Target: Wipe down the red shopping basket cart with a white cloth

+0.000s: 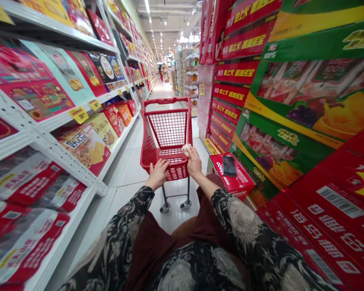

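A red plastic shopping cart with a grid basket stands directly in front of my knees. My left hand lies on its near rim, fingers loosely spread and holding nothing that I can see. At the right corner of the basket, my right hand is closed with a small white crumpled piece, like a tissue, between thumb and fingers. The part of the basket that shows has only its grid floor in view. Beside my right knee sits a red carton, with a dark blurred-out object on top.
White shelves with boxed and bagged goods run along the left. Stacked red drink cartons and green juice boxes rise close on the right. Between them a tiled aisle leads away, with people blurred in the distance.
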`<state>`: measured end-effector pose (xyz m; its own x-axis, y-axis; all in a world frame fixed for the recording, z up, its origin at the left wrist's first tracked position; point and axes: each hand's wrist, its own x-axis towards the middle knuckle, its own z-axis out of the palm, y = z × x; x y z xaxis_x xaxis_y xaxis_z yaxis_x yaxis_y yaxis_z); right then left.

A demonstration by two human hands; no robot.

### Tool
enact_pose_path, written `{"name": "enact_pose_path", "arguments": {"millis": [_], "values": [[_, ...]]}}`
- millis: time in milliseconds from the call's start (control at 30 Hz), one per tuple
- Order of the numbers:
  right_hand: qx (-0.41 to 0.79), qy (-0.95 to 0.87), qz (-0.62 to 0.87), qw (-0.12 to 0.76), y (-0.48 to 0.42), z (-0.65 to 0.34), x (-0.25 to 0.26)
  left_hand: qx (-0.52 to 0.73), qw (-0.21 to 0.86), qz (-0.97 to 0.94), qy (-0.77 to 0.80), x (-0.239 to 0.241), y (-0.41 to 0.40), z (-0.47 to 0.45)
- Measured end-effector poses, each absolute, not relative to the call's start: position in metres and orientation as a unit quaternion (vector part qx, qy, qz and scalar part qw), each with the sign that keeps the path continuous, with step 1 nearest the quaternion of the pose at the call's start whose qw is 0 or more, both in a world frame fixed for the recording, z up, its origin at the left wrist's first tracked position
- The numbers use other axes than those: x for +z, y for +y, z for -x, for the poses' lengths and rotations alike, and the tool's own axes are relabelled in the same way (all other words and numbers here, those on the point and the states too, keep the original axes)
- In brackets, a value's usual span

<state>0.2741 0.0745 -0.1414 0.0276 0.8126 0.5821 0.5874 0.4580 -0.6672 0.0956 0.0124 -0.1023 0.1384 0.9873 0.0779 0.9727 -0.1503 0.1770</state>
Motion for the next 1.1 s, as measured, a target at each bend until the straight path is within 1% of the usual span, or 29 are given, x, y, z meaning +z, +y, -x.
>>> {"name": "enact_pose_path", "arguments": {"millis": [133, 200, 433, 700, 833, 900, 1000, 1100], "values": [[0.097, -0.658, 0.512, 0.543, 0.072, -0.279, -0.146, 0.075, 0.038, -0.763, 0.641, -0.101, 0.014, -0.102], [0.09, -0.654, 0.514, 0.548, 0.07, -0.281, -0.152, 0.073, 0.034, -0.764, 0.641, -0.102, 0.016, -0.103], [0.111, -0.687, 0.51, 0.506, 0.053, -0.271, -0.197, 0.06, 0.027, -0.754, 0.653, -0.105, 0.019, -0.101], [0.119, -0.728, 0.488, 0.466, 0.044, -0.265, -0.213, 0.035, 0.026, -0.747, 0.663, -0.099, 0.014, -0.092], [0.162, -0.761, 0.474, 0.412, 0.024, -0.264, -0.237, 0.025, 0.028, -0.748, 0.663, -0.098, 0.013, -0.089], [0.175, -0.762, 0.478, 0.4, 0.017, -0.266, -0.242, 0.028, 0.027, -0.75, 0.661, -0.099, 0.013, -0.088], [0.161, -0.727, 0.503, 0.439, 0.02, -0.27, -0.225, 0.036, 0.022, -0.751, 0.659, -0.102, 0.016, -0.087], [0.123, -0.697, 0.497, 0.502, 0.034, -0.273, -0.182, 0.035, 0.023, -0.749, 0.661, -0.104, 0.019, -0.088]]}}
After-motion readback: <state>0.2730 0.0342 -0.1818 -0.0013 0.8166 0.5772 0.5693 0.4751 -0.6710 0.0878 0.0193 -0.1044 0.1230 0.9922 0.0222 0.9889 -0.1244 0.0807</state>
